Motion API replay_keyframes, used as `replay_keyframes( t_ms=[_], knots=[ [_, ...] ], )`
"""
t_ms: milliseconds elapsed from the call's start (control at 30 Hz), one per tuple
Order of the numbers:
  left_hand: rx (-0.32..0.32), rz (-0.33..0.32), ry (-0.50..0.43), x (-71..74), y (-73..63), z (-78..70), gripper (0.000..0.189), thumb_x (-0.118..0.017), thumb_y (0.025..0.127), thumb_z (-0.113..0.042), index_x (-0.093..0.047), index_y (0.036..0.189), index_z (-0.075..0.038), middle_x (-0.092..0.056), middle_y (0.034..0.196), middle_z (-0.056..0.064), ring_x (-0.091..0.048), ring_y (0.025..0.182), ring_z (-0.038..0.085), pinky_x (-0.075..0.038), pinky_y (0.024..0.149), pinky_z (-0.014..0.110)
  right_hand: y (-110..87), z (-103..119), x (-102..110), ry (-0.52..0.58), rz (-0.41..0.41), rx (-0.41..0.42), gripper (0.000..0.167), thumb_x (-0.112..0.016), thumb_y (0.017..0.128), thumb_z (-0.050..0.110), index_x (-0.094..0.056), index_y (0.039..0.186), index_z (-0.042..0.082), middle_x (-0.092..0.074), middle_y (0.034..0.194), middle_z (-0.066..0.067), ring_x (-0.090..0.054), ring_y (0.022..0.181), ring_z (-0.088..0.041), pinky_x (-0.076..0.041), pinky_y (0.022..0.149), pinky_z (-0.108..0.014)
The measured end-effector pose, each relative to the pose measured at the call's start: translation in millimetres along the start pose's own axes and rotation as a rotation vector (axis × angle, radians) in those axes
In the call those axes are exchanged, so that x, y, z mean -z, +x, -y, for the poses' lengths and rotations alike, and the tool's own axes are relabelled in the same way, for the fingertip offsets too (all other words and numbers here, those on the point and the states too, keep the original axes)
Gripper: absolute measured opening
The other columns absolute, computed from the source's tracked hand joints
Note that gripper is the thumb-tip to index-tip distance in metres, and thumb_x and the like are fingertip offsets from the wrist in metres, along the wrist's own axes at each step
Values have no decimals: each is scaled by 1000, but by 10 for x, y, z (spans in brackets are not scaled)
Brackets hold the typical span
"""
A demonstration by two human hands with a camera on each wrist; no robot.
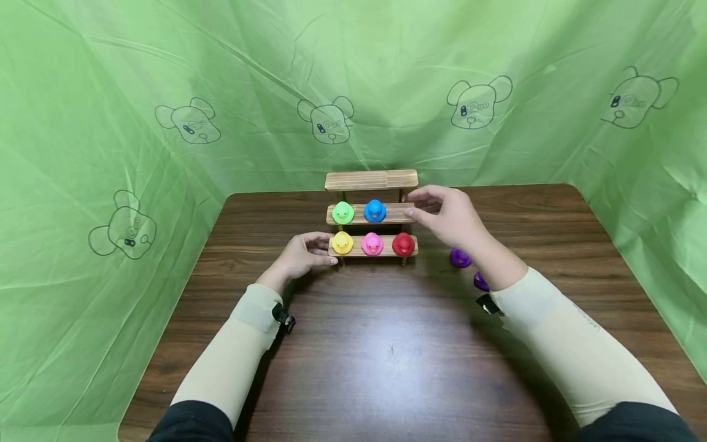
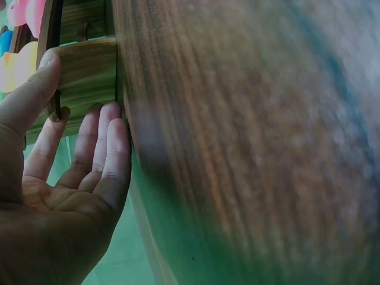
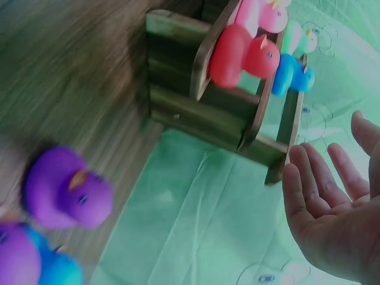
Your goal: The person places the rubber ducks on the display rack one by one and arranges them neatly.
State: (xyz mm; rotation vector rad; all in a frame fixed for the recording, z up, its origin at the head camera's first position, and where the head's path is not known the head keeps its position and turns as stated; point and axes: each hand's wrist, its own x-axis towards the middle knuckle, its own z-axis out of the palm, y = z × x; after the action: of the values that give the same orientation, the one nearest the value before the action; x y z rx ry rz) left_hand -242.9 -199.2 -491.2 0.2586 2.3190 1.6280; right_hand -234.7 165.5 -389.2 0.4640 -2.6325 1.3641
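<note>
A three-tier wooden shelf (image 1: 371, 180) stands at the back of the table. Its lowest tier carries a yellow rubber duck (image 1: 342, 243), a pink duck (image 1: 372, 244) and a red duck (image 1: 403, 244). On the middle tier are a green duck (image 1: 343, 213) and a blue duck (image 1: 374, 211), both left of the tier's right end. My left hand (image 1: 302, 254) holds the shelf's left end, thumb on the lowest board's edge. Beside the middle tier's right end, my right hand (image 1: 454, 216) has spread fingers and nothing between them.
Right of the shelf, a purple duck (image 3: 68, 190) sits on the brown table (image 1: 342, 344). Closer in are another purple duck (image 3: 16, 258) and a blue one (image 3: 59, 270), both partly cut off. Green cloth (image 1: 386, 73) with printed bear heads hangs behind and at both sides.
</note>
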Motion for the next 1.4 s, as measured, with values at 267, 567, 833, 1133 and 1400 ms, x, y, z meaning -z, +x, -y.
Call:
replay_keyframes(
  t_ms=[267, 567, 833, 1133, 1400],
  knots=[
    [2, 3, 0, 5, 11, 17, 57, -90, 82, -2, -68, 135, -4, -71, 122, 18, -70, 108, 31, -59, 86, 28, -207, -174, 243, -40, -22, -45, 36, -83, 92, 40, -75, 121, 18, -77, 114, -2, -71, 101, -17, -55, 85, -34],
    [36, 10, -20, 23, 27, 17, 62, -89, 83, -1, -65, 139, -3, -68, 128, 22, -67, 114, 36, -57, 82, 23, -414, -414, 494, -79, -26, -112, 43, -81, 93, 44, -73, 125, 16, -73, 125, -7, -69, 113, -27, -52, 95, -43],
    [54, 28, -8, 13, -14, -108, 60, -88, 83, 2, -64, 138, 1, -68, 126, 25, -66, 114, 39, -58, 83, 25, -669, -620, 703, -123, -33, -184, 47, -78, 94, 50, -72, 127, 18, -73, 126, -7, -67, 116, -30, -49, 89, -30],
    [43, 30, -19, 0, -128, -275, 59, -86, 84, 3, -63, 139, 3, -68, 126, 25, -67, 113, 38, -58, 83, 25, -931, -864, 892, -182, -34, -217, 47, -77, 95, 48, -72, 128, 15, -73, 125, -13, -69, 113, -33, -45, 80, -10],
    [43, 33, -18, 2, -119, -269, 58, -86, 85, 3, -64, 138, 3, -68, 125, 24, -67, 113, 38, -58, 83, 26, -1195, -1045, 1021, -202, -7, -251, 47, -79, 94, 46, -71, 130, 18, -72, 129, -13, -65, 119, -38, -46, 91, -31]
  ],
)
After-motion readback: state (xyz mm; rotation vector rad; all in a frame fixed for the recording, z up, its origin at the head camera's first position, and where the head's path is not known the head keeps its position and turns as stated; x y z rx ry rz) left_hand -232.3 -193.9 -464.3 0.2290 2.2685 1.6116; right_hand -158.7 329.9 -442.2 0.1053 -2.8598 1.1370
